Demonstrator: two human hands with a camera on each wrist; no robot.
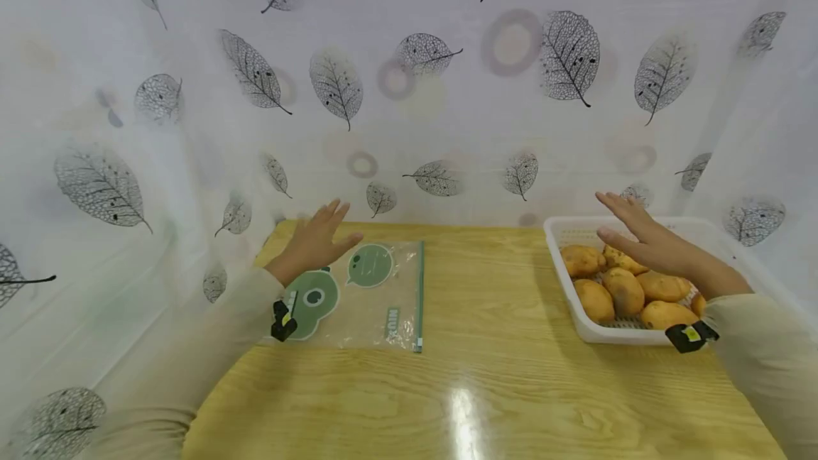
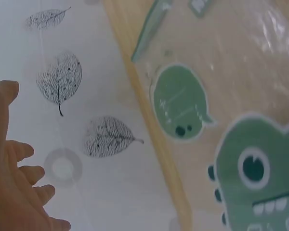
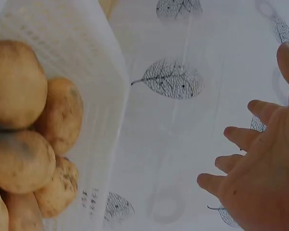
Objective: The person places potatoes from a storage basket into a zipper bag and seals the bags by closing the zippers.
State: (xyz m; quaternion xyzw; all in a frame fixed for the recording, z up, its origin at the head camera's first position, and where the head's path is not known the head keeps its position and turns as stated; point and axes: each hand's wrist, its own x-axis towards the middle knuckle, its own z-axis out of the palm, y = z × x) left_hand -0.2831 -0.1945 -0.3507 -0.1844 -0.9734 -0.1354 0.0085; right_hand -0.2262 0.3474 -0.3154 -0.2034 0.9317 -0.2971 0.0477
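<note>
My left hand [image 1: 317, 241] is raised over a clear zip bag [image 1: 377, 311] printed with a green cartoon dinosaur; its fingers are extended and hold nothing. The bag lies flat on the table, and its green zip edge [image 1: 420, 289] faces right. Over on the right, my right hand [image 1: 652, 240] hovers above a white plastic basket [image 1: 578, 318], fingers extended and nothing in them. Several potatoes [image 1: 623, 291] lie inside the basket. The left wrist view shows the bag's dinosaur print [image 2: 260, 178] close up, and potatoes [image 3: 19, 161] fill the left of the right wrist view.
A yellow wood-grain table [image 1: 473, 360] runs beneath everything, with a bright reflection near its front. White curtain sheeting [image 1: 447, 119] with a dark leaf pattern encloses the back and both sides. A black wrist strap [image 1: 282, 321] sits on the left sleeve.
</note>
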